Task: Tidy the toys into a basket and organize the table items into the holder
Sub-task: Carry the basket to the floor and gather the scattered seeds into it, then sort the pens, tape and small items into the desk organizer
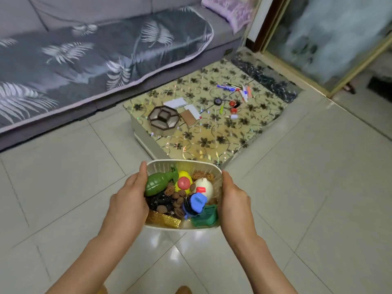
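Head view. Basket [184, 162] carried over tiled floor [297, 166], left hand [129, 198] clasped round its left wall, right hand [234, 198] round its right wall; both grasping, neither free. Toys [198, 201] heaped inside, up to the rim.

Straight ahead, well apart from basket: low table [212, 143]. On it, holder [164, 118] at near-left corner, on the left hand's side. Pens [233, 89] scattered far right, long axes mixed, on the right hand's side.

Judged next: set basket down to free a hand, then reach right-handed for pens.
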The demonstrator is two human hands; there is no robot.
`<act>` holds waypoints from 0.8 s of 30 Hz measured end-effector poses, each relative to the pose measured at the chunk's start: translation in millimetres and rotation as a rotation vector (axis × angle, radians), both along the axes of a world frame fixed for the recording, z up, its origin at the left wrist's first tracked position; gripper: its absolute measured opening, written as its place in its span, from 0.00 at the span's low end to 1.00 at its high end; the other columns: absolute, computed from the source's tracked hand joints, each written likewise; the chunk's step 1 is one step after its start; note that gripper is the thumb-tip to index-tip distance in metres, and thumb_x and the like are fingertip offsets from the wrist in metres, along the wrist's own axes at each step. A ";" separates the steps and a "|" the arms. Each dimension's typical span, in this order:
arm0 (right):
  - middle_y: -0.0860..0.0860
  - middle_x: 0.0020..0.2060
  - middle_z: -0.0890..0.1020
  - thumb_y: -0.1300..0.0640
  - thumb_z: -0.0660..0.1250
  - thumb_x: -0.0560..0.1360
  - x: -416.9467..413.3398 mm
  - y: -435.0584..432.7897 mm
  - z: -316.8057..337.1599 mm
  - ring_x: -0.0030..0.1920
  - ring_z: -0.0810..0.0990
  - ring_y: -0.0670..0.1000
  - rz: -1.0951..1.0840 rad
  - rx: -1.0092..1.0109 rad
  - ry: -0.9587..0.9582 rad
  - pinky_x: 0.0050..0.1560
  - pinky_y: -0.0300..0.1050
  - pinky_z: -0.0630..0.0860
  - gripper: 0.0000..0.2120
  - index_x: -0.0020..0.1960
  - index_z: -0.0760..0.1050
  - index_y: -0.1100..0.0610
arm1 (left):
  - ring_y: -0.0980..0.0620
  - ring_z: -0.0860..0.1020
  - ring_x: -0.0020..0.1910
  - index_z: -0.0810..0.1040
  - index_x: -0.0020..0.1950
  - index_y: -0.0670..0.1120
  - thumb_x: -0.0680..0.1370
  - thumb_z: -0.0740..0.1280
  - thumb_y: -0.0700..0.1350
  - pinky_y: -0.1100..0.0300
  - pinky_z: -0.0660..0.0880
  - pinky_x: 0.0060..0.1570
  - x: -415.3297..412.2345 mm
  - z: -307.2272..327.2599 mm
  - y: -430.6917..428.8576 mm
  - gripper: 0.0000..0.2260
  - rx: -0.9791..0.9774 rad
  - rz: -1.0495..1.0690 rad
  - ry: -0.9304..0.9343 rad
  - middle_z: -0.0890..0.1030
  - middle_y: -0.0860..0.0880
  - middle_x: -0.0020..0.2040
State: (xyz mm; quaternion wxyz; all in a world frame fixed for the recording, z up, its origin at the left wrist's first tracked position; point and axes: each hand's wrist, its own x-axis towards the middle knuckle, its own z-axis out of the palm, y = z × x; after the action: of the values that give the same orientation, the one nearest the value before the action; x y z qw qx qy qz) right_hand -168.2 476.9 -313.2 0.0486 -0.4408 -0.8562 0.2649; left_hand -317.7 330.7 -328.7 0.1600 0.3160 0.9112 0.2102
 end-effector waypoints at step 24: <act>0.54 0.43 0.81 0.67 0.57 0.74 -115.5 312.4 20.1 0.39 0.76 0.56 0.229 0.103 -0.004 0.39 0.48 0.73 0.20 0.63 0.68 0.52 | 0.46 0.78 0.55 0.44 0.77 0.55 0.75 0.62 0.40 0.55 0.75 0.52 -74.9 -2.5 268.1 0.37 0.023 0.157 -0.120 0.73 0.50 0.66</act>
State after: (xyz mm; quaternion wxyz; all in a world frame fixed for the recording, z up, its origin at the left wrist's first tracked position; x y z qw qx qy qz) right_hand -283.7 789.3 -293.0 0.0386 -0.3375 -0.9136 0.2235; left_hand -392.6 598.9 -331.1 0.1937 0.2323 0.9195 0.2509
